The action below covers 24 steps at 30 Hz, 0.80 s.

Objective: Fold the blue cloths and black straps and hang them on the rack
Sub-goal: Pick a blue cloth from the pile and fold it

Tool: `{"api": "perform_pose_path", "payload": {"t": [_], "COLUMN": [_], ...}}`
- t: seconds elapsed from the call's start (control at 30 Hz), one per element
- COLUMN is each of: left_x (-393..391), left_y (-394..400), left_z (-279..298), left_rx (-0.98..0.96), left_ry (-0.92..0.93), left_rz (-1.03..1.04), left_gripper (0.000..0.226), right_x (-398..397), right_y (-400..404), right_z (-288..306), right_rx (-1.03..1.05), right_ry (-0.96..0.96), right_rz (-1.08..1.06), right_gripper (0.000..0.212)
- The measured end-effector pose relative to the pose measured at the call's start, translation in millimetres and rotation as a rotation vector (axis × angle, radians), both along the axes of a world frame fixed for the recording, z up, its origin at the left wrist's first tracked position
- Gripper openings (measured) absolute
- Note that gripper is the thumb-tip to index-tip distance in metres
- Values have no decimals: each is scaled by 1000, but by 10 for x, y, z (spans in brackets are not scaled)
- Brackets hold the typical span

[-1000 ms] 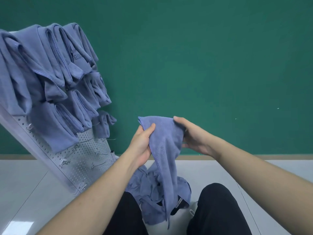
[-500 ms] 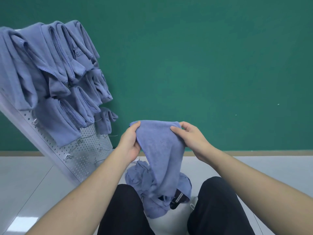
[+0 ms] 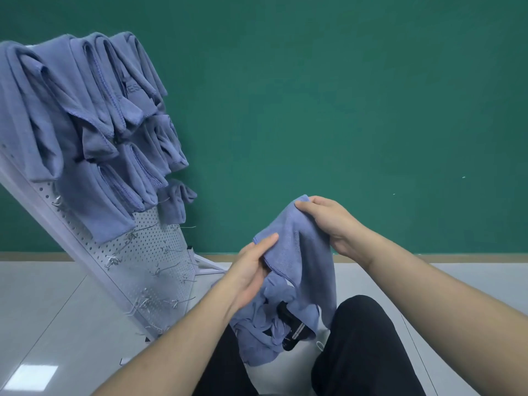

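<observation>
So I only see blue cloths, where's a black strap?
In the head view, a black strap lies low and centre in the cloth pile between the person's knees, below the held cloth, partly buried.

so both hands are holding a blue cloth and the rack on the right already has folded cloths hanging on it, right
Not quite: the rack stands on the left, not the right, as the head view shows. The rest holds: the left hand and right hand hold a blue cloth, and folded cloths hang on the rack.

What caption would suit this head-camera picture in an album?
Both hands, left and right, hold a blue cloth beside a pegboard rack hung with folded cloths.
</observation>
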<state>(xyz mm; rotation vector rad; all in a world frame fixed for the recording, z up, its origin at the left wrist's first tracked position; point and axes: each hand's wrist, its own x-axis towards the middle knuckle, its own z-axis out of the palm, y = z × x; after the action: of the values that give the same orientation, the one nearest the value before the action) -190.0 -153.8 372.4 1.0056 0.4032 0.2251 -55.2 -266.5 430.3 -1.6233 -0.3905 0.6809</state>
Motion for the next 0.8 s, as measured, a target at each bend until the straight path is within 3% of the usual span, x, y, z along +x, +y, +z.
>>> {"api": "perform_pose_path", "payload": {"t": [0.33,0.53,0.6,0.8], "left_x": [68,124,119,73], "left_y": [98,281,329,476], "left_z": [171,245,268,240], "left_rx": [6,-120,-127,-11], "left_ry": [-4,87,121,244], "left_rz": [144,158,161,161], "left_gripper": [23,38,34,30], "right_x": [-41,-155,-166,-160], "right_y": [-37,-174,-199,-199], "right_z": [-8,-228,-300,-301], "right_rx": [44,-95,-113,-10], "right_ry": [104,113,83,-31], "right_rz": [38,189,191,120], "right_gripper": [22,26,16,18]}}
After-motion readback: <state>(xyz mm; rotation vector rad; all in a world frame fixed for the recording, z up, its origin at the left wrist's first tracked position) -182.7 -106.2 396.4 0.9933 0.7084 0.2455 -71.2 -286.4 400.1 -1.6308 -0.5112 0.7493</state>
